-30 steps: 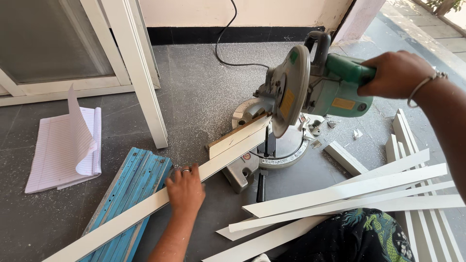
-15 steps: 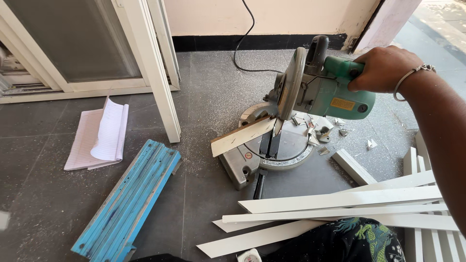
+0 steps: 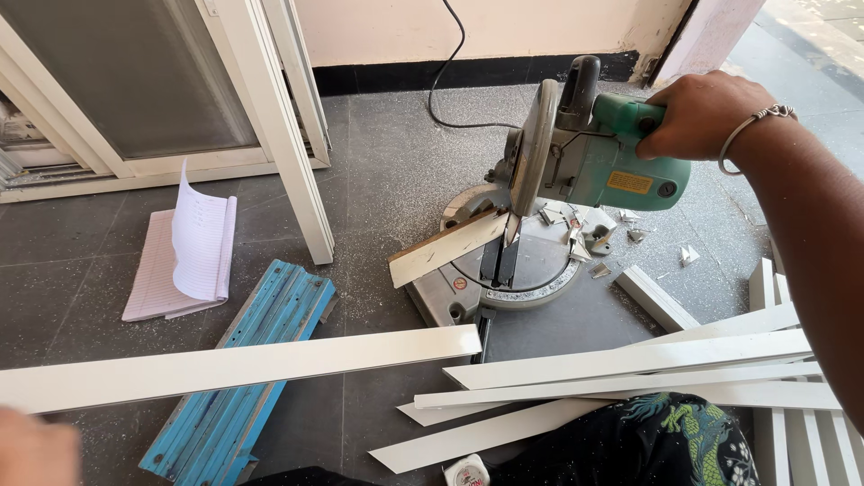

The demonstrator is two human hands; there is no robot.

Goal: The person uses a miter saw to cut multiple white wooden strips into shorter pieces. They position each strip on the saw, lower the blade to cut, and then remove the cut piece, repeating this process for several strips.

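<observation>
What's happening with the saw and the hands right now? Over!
Right hand grips the green saw handle. Left hand at the long white strip, grip blurred. Short cut piece rests on the saw base. Nothing blocking the blade.

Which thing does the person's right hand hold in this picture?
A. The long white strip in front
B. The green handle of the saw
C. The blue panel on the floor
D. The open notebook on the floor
B: the right hand closes around the green handle of the saw, while the long white strip, the notebook and the blue panel lie away from it.
</observation>
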